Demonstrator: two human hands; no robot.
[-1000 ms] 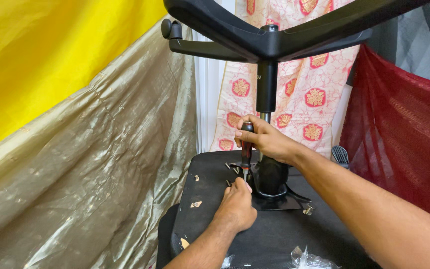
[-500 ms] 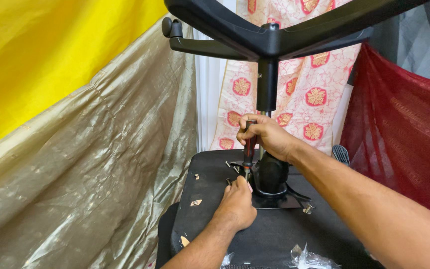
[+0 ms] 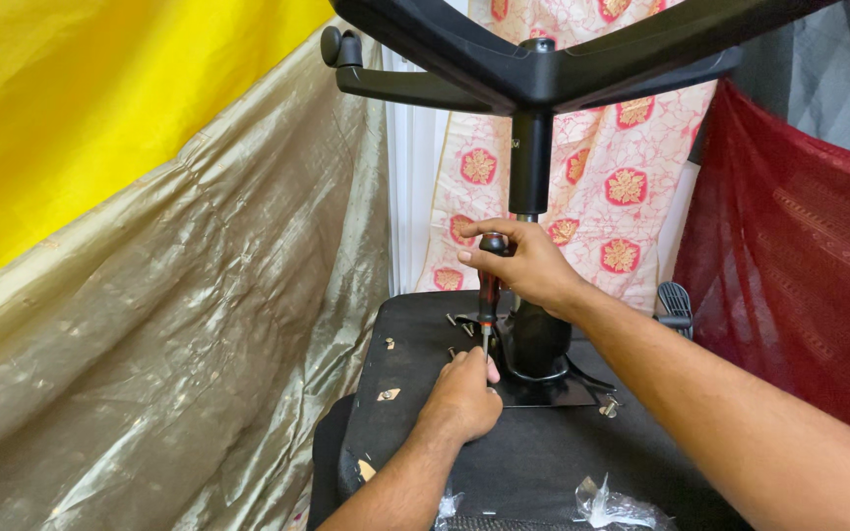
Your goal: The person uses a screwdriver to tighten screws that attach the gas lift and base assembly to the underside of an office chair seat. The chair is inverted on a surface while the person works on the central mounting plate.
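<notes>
An office chair lies upside down: its black seat underside [image 3: 543, 452] faces up, and the gas column [image 3: 530, 162] rises to the star base [image 3: 543, 59] overhead. My right hand [image 3: 523, 265] grips the dark red-and-black handle of a screwdriver [image 3: 489, 295], held upright with its tip down by the black metal mounting plate [image 3: 553, 391]. Fingers pinched, my left hand [image 3: 462, 398] rests on the seat underside at the screwdriver tip; what they pinch is hidden.
Gold fabric [image 3: 179, 324] and yellow fabric [image 3: 91, 108] hang at the left, a floral cloth [image 3: 622, 187] behind and red cloth [image 3: 789, 285] at the right. Loose screws [image 3: 608, 405] and torn tape bits lie on the seat. Clear plastic wrap [image 3: 612, 511] sits at the near edge.
My right hand has slid slightly higher up the screwdriver handle, away from the plate. My left hand has stayed at the tip.
</notes>
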